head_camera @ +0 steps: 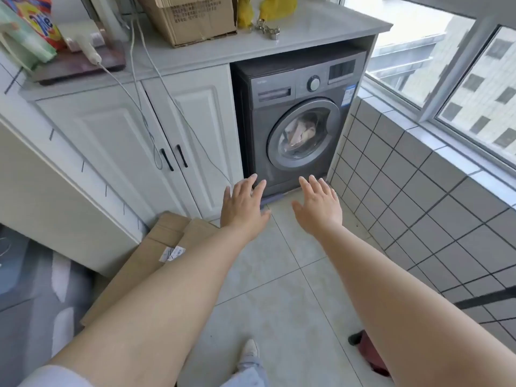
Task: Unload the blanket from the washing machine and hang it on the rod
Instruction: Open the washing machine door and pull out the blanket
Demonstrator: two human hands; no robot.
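Note:
A dark grey front-loading washing machine [282, 88] stands in a niche under a white counter, its round door [303, 134] closed. Through the door glass I see the pale pink and cream blanket [300, 132] bunched inside the drum. My left hand [244, 203] and my right hand [319, 203] are stretched out in front of me with the fingers spread, both empty, held in the air short of the machine's lower front. No rod is in view.
White cabinet doors [156, 141] stand left of the machine, with cables hanging over them. Flat cardboard [145, 261] lies on the floor at the left. A tiled low wall [418, 191] with windows runs along the right. A cardboard box [192, 18] sits on the counter.

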